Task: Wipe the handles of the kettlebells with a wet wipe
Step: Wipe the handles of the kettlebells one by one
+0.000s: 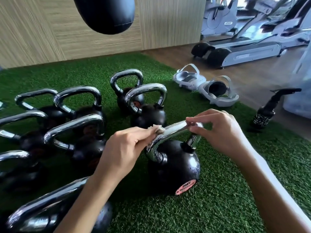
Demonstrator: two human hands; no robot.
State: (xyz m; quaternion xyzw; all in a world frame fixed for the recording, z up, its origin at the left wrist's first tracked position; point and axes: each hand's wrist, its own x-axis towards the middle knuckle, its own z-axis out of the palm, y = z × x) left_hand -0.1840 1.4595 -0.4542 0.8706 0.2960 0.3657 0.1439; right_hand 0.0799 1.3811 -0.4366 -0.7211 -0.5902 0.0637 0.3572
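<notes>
Kettlebell: a black kettlebell (175, 167) sat on the green turf (223, 209) at centre front, between the two hands.
Handle: its chrome handle (176, 131) rose between the hands.
Left hand: the left hand (124, 148) pinched a crumpled wet wipe (157, 128) against the left bend of the handle.
Right hand: the right hand (218, 130) grasped the right end of the top bar between thumb and fingertips.
Crowding: other kettlebells (79, 132) stood close together to the left, and two more (146, 106) just behind; the nearest one (50, 211) lay under the left forearm.
Overhead: a black punching bag (104, 14) hung before the wood-grain wall (33, 31).
Right side: a pair of pale sandals (217, 93) lay at the turf's edge, and a dark spray bottle (265, 113) stood near them.
Background: a treadmill (249, 51) and an exercise bike (218, 17) stood on the wooden floor (176, 56).
Writing: the bike's logo seemed to read "SPIRIT"; the kettlebell's pink round mark (186, 189) and the bottle's white print were too blurred to read.
</notes>
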